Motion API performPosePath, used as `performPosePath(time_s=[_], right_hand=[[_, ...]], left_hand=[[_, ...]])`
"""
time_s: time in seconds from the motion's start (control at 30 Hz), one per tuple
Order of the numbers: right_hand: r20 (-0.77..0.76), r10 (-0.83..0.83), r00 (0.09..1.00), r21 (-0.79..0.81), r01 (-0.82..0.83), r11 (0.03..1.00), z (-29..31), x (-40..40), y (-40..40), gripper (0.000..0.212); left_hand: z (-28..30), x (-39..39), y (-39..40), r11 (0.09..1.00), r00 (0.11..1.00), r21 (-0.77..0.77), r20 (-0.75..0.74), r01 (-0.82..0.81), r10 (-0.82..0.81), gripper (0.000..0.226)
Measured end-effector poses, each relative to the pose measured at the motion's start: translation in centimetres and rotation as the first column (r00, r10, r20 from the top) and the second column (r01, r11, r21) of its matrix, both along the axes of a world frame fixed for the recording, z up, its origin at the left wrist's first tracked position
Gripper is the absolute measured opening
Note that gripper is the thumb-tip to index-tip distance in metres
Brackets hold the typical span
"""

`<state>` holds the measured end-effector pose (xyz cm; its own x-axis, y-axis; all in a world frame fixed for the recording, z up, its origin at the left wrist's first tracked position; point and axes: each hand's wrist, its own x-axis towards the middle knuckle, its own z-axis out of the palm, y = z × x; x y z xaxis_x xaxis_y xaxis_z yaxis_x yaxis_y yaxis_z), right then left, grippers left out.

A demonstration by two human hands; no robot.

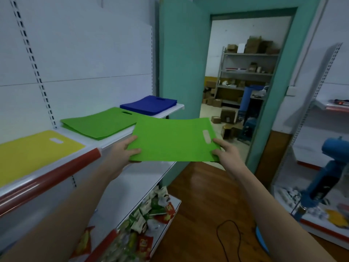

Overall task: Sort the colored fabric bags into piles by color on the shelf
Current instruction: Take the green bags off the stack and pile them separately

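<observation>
Green cloth is in both my hands. It is a flat green bag (173,140), and I hold it out flat in the air, just past the front edge of the shelf (113,142). My left hand (122,152) pinches the left side of the bag, thumb on top and fingers underneath. My right hand (224,154) pinches the right side the same way, close to the handle hole cut in the bag.

On the shelf to my left sit three piles. The yellow pile (35,150) is closest to me. Next comes the green pile (100,123), just beside the bag I am holding. The blue pile (149,104) is farthest, at the end of the shelf. Each pile lies flat with a handle hole showing on top. A red strip (49,178) runs along the shelf's front edge.

Down low, a lower shelf holds many snack packets (143,220) in a heap. The floor (204,195) is brown wood, and a thin black cord (229,235) curls on it. Ahead is a teal doorway (181,53) into a room with cardboard boxes (253,44) on racks.
</observation>
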<state>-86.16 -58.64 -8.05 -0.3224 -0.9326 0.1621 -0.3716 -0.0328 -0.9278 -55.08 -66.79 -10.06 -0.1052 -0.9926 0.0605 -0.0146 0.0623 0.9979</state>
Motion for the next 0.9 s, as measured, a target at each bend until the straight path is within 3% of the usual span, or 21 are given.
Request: performPosePath(time_s=[0.3, 0.53, 0.73, 0.9], right_hand=[[0.062, 0.166, 0.984, -0.003, -0.166, 0.986, 0.3, -5.4, -9.5, 0.05], [0.005, 0.355, 0.935, -0.001, -0.355, 0.935, 1.4, -2.3, -18.0, 0.051], [-0.078, 0.472, 0.878, -0.04, -0.476, 0.879, 2.9, 4.5, -26.2, 0.047], [-0.201, 0.549, 0.811, -0.022, -0.564, 0.825, 3.8, 9.4, -33.2, 0.044]], left_hand=[[0.8, -4.3, -3.2, 0.983, 0.982, 0.032, -0.061, -0.18, 0.181, 0.059], [2.1, -1.8, -4.3, 0.914, 0.912, 0.003, -0.075, -0.405, 0.404, 0.058], [3.5, 3.5, -6.9, 0.825, 0.818, -0.057, 0.105, -0.562, 0.565, 0.059], [3.6, 6.6, -10.1, 0.724, 0.63, -0.165, 0.39, -0.67, 0.671, 0.057]])
